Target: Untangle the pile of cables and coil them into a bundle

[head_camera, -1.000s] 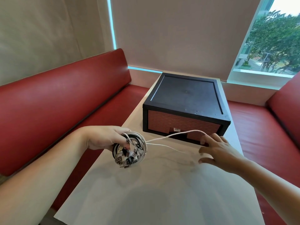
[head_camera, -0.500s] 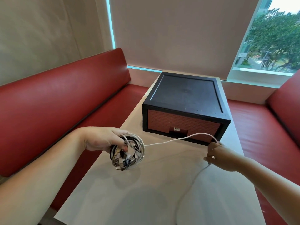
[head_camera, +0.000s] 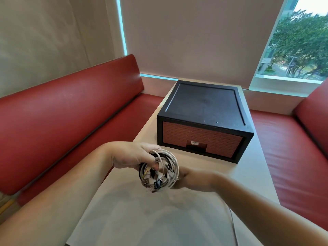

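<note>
Head view, and the left hand [head_camera: 131,155] has its fingers curled through the coil of cables [head_camera: 159,171], holding it over the bench [head_camera: 142,219] at the middle of the frame, with plugs [head_camera: 156,183] dangling at the coil's lower edge. Now the right hand [head_camera: 190,178] is tucked against the coil's right side, fingers hidden behind it, so its grip can't be told. One loose white cable [head_camera: 232,226] trails off at lower right. Beyond, upper centre, sits a black drawer box [head_camera: 204,107].
</note>
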`<action>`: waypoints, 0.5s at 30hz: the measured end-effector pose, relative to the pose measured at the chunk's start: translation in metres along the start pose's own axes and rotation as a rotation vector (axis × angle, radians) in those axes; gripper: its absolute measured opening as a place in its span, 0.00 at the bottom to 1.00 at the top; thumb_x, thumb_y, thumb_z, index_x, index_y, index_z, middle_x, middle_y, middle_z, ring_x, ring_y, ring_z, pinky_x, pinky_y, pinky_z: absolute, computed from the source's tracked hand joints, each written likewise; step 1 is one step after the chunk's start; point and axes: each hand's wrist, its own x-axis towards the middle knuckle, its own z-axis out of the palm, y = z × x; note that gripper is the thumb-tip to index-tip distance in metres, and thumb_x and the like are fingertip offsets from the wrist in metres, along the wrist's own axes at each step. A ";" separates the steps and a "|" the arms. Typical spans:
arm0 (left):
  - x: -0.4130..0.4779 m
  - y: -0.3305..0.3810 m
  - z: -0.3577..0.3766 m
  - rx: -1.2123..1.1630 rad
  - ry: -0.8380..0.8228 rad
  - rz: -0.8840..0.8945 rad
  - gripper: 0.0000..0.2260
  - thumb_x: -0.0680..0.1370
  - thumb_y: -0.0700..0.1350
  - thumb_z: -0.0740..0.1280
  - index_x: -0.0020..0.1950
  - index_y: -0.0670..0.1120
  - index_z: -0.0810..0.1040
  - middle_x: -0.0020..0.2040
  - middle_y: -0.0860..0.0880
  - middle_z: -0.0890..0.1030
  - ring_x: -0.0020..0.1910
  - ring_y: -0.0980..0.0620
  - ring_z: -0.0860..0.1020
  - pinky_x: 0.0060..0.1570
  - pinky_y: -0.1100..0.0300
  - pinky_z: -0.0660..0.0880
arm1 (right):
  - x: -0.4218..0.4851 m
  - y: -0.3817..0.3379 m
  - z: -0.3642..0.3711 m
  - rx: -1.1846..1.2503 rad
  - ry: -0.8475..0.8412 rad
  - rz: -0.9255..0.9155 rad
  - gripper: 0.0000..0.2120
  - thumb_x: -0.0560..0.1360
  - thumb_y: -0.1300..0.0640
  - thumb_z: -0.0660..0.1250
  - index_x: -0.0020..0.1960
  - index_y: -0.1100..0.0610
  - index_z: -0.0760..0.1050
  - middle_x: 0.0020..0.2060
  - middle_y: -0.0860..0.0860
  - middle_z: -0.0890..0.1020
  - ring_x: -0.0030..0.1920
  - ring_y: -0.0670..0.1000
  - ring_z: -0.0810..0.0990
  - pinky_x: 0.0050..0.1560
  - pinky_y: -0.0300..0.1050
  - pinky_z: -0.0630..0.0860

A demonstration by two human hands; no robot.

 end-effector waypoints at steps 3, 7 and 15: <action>-0.004 -0.001 0.000 -0.018 -0.013 0.017 0.19 0.74 0.35 0.66 0.65 0.44 0.74 0.57 0.44 0.81 0.55 0.48 0.80 0.52 0.54 0.79 | 0.007 0.010 -0.004 0.099 -0.001 -0.136 0.10 0.76 0.66 0.61 0.49 0.57 0.80 0.43 0.46 0.82 0.48 0.44 0.79 0.59 0.42 0.72; -0.005 -0.004 0.002 -0.023 -0.028 -0.014 0.20 0.73 0.35 0.67 0.65 0.43 0.74 0.55 0.43 0.81 0.54 0.48 0.80 0.52 0.53 0.79 | 0.006 0.012 -0.017 0.179 0.197 -0.122 0.08 0.80 0.61 0.61 0.47 0.61 0.78 0.37 0.57 0.75 0.34 0.44 0.74 0.41 0.36 0.72; 0.006 -0.008 0.014 0.004 0.101 -0.061 0.13 0.78 0.32 0.62 0.61 0.41 0.74 0.51 0.43 0.79 0.50 0.48 0.80 0.46 0.57 0.79 | -0.017 -0.025 -0.056 -0.320 0.466 0.012 0.12 0.80 0.53 0.63 0.40 0.52 0.80 0.28 0.44 0.74 0.31 0.42 0.70 0.39 0.37 0.69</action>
